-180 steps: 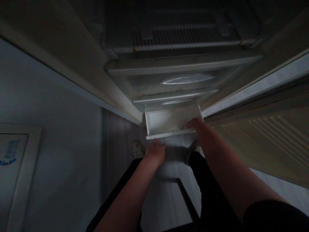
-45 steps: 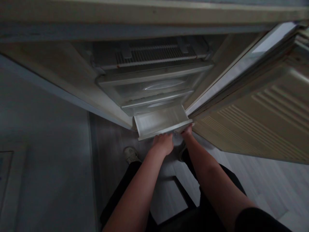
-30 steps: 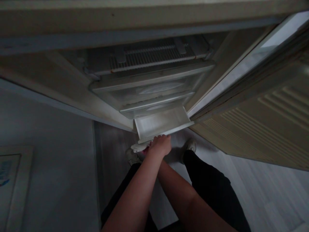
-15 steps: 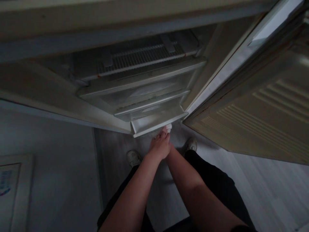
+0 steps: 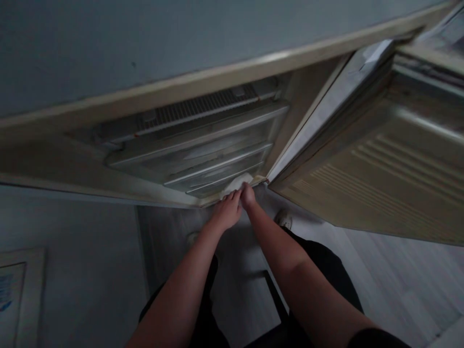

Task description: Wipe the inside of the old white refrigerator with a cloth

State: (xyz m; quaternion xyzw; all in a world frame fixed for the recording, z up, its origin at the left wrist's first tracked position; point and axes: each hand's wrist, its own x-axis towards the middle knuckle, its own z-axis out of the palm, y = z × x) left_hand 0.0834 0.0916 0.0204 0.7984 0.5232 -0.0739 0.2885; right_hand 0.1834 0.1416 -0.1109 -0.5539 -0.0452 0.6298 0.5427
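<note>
At the lower front edge of an open freezer compartment [image 5: 253, 180], both of my hands are close together. A crumpled white cloth [image 5: 237, 182], perhaps a paper wipe, lies against the sill just beyond them. My right hand [image 5: 248, 196] is closed on the cloth's near side. Beside it, the fingers of my left hand [image 5: 229, 210] stretch towards the cloth and touch its edge. Clear-fronted drawers [image 5: 224, 145] are stacked inside the compartment, and the lowest one [image 5: 226, 179] sits pushed in behind the cloth.
The freezer door [image 5: 391, 164] swings wide to my right. Above the drawers is a wire shelf [image 5: 203, 108]. A pale wooden floor [image 5: 380, 270] stretches below, with my shoe [image 5: 283, 218] near the door. A light panel with a label [image 5: 7, 290] stands at far left.
The lowest drawer, tilted outwards before, is now pushed in. My hands, one over the other earlier, are side by side at the sill with the cloth spread there. My view has shifted.
</note>
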